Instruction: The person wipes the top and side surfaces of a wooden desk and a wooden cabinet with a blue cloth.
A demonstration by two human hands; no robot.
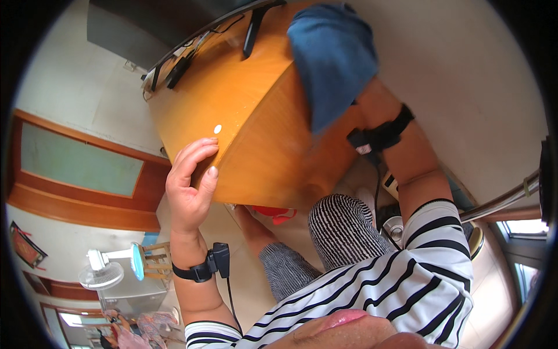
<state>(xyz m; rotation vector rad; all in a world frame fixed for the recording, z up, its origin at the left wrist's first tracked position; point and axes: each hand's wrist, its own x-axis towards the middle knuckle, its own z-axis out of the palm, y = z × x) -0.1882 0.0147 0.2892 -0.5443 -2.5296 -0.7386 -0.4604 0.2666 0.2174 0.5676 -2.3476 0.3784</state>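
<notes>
A blue cloth (333,61) drapes over the far right corner of a wooden cabinet (261,144) and hangs down its side. My right hand is at the cloth, which covers its fingers; only the wrist (375,98) comes out below. My left hand (192,179) is at the left end of the cabinet top, by its front edge. Its fingers are slightly bent, thumb apart, with nothing in them. Just beyond those fingertips lies a small white round spot (218,129), and pale specks dot the edge nearby.
A television (130,26) stands on the cabinet by black feet (255,35), with cables and a black box (178,72) behind. Red material (274,212) shows under the cabinet. A metal pole (501,198) is at right. A white fan (101,275) and a person (130,329) are at lower left.
</notes>
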